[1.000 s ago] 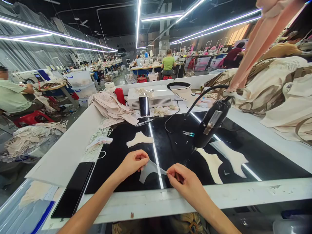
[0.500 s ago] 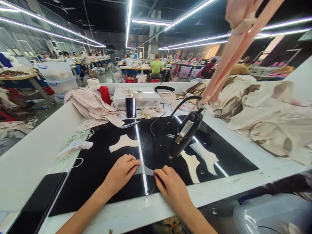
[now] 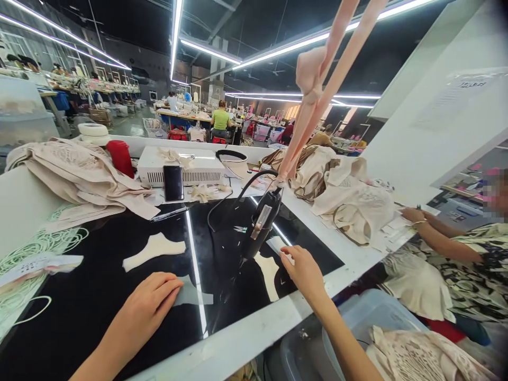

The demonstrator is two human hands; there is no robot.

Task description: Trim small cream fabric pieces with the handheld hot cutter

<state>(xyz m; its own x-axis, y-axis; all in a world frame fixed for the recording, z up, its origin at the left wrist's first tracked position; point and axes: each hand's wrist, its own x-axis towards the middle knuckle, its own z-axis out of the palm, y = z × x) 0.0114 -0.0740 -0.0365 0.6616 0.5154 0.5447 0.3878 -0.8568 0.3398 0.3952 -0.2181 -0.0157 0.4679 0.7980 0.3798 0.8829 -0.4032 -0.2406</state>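
Left hand (image 3: 148, 304) flat, fingers open, pressing translucent fabric piece (image 3: 192, 294) on black worktop (image 3: 99, 296), piece's long axis running left-right, right hand (image 3: 304, 271) open, fingertips on cream cut piece (image 3: 269, 267) beside hanging black tool (image 3: 260, 225), tip down

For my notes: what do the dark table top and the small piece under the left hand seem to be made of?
Table top: probably glass or glossy plastic, black and mirror-smooth, since it reflects the ceiling lights. Small piece: seemingly thin, pale, matte fabric lying flat under the left hand.
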